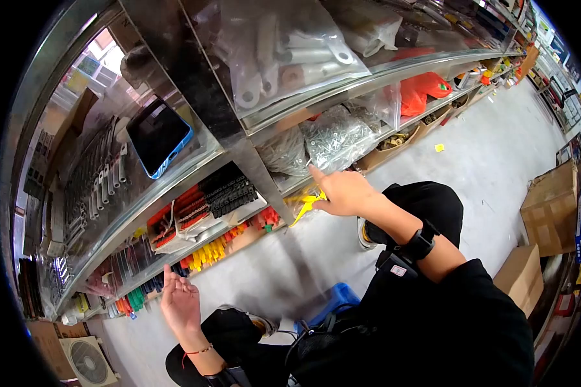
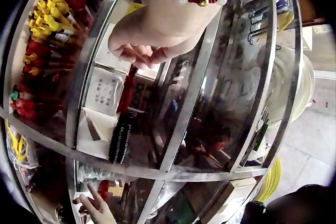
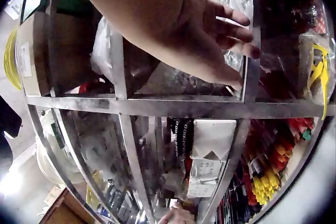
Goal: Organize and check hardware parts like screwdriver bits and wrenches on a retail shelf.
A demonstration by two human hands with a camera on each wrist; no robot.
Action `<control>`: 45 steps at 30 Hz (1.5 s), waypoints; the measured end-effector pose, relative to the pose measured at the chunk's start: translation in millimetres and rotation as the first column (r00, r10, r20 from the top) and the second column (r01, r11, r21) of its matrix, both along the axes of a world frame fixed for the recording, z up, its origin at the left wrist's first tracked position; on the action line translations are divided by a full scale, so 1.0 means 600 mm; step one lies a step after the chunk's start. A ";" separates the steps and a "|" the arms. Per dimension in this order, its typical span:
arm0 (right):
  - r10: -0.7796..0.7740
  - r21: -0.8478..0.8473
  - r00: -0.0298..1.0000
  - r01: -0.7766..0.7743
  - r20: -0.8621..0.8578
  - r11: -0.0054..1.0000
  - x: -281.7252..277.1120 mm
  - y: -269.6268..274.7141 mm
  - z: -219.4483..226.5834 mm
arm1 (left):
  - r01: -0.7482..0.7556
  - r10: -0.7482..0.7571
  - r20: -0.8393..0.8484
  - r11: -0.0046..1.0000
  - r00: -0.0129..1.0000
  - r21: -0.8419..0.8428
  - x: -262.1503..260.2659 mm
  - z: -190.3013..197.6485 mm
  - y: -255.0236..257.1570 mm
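Note:
My right hand [image 1: 345, 193] reaches to the metal shelf edge, just in front of clear plastic bags of small metal hardware [image 1: 339, 135]. Its fingers are spread and loosely bent in the right wrist view, with the thumb right at the metal edge. Below that hand, a yellow-handled tool [image 3: 318, 71] lies in a clear bag on the lowest shelf. My left hand [image 1: 181, 303] is raised in front of the lower shelves, fingers loosely curled and nothing seen in them. White boxes [image 2: 102, 90] and black-and-red packs [image 1: 223, 193] sit on the shelf near it.
A blue-edged phone [image 1: 158, 138] lies on the upper shelf beside a row of wrenches [image 1: 103, 184]. Yellow-handled tools [image 1: 206, 255] line the lowest shelf. A blue plastic item [image 1: 336, 300] is on the floor between my legs. Cardboard boxes [image 1: 549, 209] stand at the right.

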State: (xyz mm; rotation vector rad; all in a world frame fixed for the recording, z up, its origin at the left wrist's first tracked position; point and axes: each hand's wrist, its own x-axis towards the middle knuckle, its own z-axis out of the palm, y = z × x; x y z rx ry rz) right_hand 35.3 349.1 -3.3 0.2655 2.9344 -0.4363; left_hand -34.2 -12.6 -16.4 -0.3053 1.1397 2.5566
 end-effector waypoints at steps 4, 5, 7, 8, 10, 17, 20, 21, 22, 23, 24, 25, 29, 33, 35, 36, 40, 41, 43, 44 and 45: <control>-0.119 0.096 0.967 0.144 -0.225 0.985 -0.033 -0.008 -0.029 | 0.005 -0.005 0.003 1.000 1.000 -0.004 -0.001 -0.005 -0.001; -0.078 0.151 0.947 0.130 -0.311 0.980 -0.043 -0.006 -0.043 | 0.004 -0.004 0.005 1.000 1.000 -0.006 -0.002 -0.006 -0.001; 0.013 0.262 0.883 0.124 -0.468 0.957 -0.058 0.001 -0.066 | 0.027 -0.028 0.007 0.999 1.000 0.028 -0.003 -0.008 -0.006; 0.026 0.291 0.887 0.124 -0.461 0.949 -0.061 0.003 -0.076 | 0.042 -0.042 0.007 0.998 0.999 0.045 -0.003 -0.008 -0.009; 0.052 0.352 0.893 0.122 -0.447 0.928 -0.068 0.003 -0.078 | 0.037 -0.037 0.011 0.999 0.999 0.029 -0.003 -0.006 -0.012; 0.034 0.359 0.893 0.146 -0.449 0.922 -0.072 0.002 -0.075 | 0.020 -0.020 0.014 1.000 1.000 0.014 0.000 -0.010 -0.019; 0.090 0.373 0.842 0.138 -0.532 0.918 -0.071 0.009 -0.082 | 0.002 -0.002 0.012 1.000 1.000 -0.004 0.001 -0.004 -0.016; 0.079 0.348 0.828 0.145 -0.555 0.926 -0.068 0.007 -0.077 | -0.004 0.005 0.010 1.000 1.000 -0.016 0.002 -0.003 -0.017; 0.066 0.322 0.814 0.153 -0.578 0.934 -0.067 0.006 -0.067 | 0.019 -0.019 -0.005 1.000 1.000 0.004 -0.001 -0.009 -0.023; 0.054 0.297 0.798 0.160 -0.600 0.941 -0.066 0.008 -0.061 | 0.018 -0.018 -0.007 1.000 1.000 0.020 -0.001 -0.009 -0.026; 0.023 0.196 0.727 0.153 -0.686 0.969 -0.068 0.010 -0.055 | 0.019 -0.019 -0.009 0.999 1.000 0.037 -0.001 -0.009 -0.026; -0.098 0.028 0.726 0.159 -0.681 0.987 -0.064 0.012 -0.046 | 0.021 -0.020 -0.011 0.998 1.000 0.057 -0.001 -0.010 -0.026; -0.468 -0.635 0.739 0.071 -0.485 0.769 -0.055 0.043 -0.034 | 0.028 -0.027 -0.019 0.997 0.999 0.070 0.001 -0.010 -0.026; -0.576 -0.953 0.813 0.098 -0.091 0.288 -0.045 0.065 -0.017 | 0.023 -0.022 -0.019 0.999 1.000 0.028 -0.001 -0.013 -0.029; -0.570 -0.988 0.821 0.112 0.031 0.107 -0.045 0.070 -0.020 | 0.029 -0.028 -0.021 0.999 0.999 0.024 0.002 -0.008 -0.022; -0.525 -0.996 0.850 0.078 0.049 0.034 -0.043 0.072 -0.021 | 0.042 -0.041 -0.034 0.999 0.999 0.031 0.004 -0.005 -0.017; -0.587 -0.976 0.801 -0.018 0.117 -0.218 -0.032 0.071 -0.017 | 0.081 -0.076 -0.084 0.995 0.994 0.059 0.002 -0.002 -0.005; -0.618 -0.980 0.781 -0.047 0.086 -0.195 -0.031 0.083 -0.023 | 0.088 -0.084 -0.090 0.995 0.992 0.045 0.002 -0.001 -0.001; -0.661 -0.985 0.750 -0.095 0.025 -0.145 -0.035 0.116 -0.031 | 0.082 -0.080 -0.094 0.996 0.992 0.019 0.002 0.001 0.009; -0.695 -0.985 0.717 -0.073 0.055 -0.153 -0.038 0.134 -0.025 | 0.052 -0.052 -0.064 0.999 0.997 -0.001 0.003 0.003 0.017; -0.746 -0.983 0.650 0.006 0.143 -0.183 -0.048 0.150 -0.018 | 0.037 -0.040 -0.051 0.998 0.998 -0.054 0.005 0.006 0.026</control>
